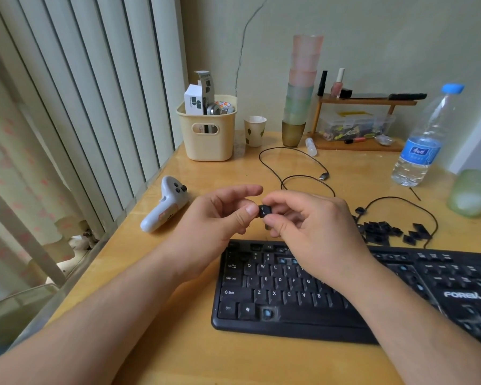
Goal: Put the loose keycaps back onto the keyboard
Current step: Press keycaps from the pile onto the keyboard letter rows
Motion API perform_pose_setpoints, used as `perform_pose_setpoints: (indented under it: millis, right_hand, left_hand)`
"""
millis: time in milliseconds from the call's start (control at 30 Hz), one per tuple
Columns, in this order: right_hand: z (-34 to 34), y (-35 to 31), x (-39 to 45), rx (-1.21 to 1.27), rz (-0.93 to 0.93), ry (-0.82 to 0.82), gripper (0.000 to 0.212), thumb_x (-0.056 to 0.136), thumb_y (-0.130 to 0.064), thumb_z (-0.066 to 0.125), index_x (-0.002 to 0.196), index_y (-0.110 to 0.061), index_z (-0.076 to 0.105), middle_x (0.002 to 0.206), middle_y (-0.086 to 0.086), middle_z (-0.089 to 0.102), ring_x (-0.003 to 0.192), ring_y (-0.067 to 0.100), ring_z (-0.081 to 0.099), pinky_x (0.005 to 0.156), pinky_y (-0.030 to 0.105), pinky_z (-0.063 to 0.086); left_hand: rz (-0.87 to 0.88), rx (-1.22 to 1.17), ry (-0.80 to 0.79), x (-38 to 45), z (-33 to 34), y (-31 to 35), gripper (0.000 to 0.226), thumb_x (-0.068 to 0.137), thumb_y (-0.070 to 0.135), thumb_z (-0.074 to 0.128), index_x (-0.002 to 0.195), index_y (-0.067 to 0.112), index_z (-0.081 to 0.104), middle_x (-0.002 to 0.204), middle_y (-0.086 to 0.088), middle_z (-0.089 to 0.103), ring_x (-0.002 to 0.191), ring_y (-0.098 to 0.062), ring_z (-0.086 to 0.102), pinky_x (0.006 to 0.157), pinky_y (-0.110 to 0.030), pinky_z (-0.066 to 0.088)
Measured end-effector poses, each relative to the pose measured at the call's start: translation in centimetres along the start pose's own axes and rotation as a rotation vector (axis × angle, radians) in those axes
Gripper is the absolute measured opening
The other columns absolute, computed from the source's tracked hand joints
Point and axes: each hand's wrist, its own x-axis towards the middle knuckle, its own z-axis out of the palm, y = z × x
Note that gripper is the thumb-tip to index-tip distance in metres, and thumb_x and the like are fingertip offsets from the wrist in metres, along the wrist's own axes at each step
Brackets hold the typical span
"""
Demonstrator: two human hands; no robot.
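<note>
A black keyboard (289, 307) lies on the wooden desk in front of me, with several bare key sockets showing blue stems. Above its top-left corner both hands meet around one small black keycap (264, 211). My right hand (314, 232) pinches it between thumb and forefinger. My left hand (220, 218) has its thumb tip against the keycap's left side, fingers curled. A pile of several loose black keycaps (386, 232) lies on the desk behind the keyboard, to the right of my right hand.
A white handheld controller (164, 207) lies left of my hands. A black cable (303, 168) loops across the desk behind them. At the back stand a cream basket (208, 134), paper cup (254, 130), stacked cups (300, 93), small shelf (361, 120) and water bottle (425, 140).
</note>
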Motion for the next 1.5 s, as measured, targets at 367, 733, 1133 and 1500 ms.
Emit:
perform_pose_setpoints:
  millis: [367,733,1133,1500]
  right_hand:
    - [-1.0,-0.6,1.4,-0.321,-0.175,-0.199,0.014,0.089,-0.028,0.077,0.103,-0.031,0.077,0.079,-0.015,0.063,0.075,0.013,0.059,0.067,0.038,0.054]
    - [-5.0,-1.2,3.4,-0.301,0.270,-0.658,0.009,0.083,-0.041,0.082,0.091,-0.037,0.079,0.078,-0.017,0.071,0.071,0.001,0.062,0.067,0.019,0.049]
    - [-3.4,-0.4,2.1,-0.152,0.547,-0.719,0.005,0.082,-0.031,0.087,0.082,-0.030,0.083,0.086,-0.013,0.077,0.089,0.007,0.070,0.088,0.033,0.057]
    - [-2.4,-2.2,2.9,-0.310,0.596,-0.720,0.010,0.081,-0.025,0.088,0.076,-0.028,0.080,0.090,-0.007,0.075,0.092,0.015,0.067,0.086,0.037,0.057]
  left_hand:
    - [0.019,0.149,-0.007,0.0,-0.2,-0.4,0.024,0.100,0.018,0.065,0.124,0.016,0.063,0.088,-0.002,0.072,0.080,-0.007,0.061,0.075,-0.019,0.047]
    - [0.055,0.599,0.109,0.5,-2.4,-1.6,0.029,0.099,0.052,0.059,0.127,0.043,0.062,0.096,0.013,0.070,0.087,0.001,0.060,0.086,-0.028,0.051]
    - [0.055,0.640,0.093,0.6,-2.8,-1.8,0.029,0.100,0.051,0.058,0.126,0.039,0.064,0.095,0.012,0.065,0.090,0.000,0.055,0.081,-0.018,0.046]
    - [0.059,0.620,0.091,0.9,-2.9,-2.3,0.027,0.100,0.052,0.060,0.123,0.041,0.065,0.092,0.013,0.065,0.085,0.000,0.055,0.079,-0.023,0.044]
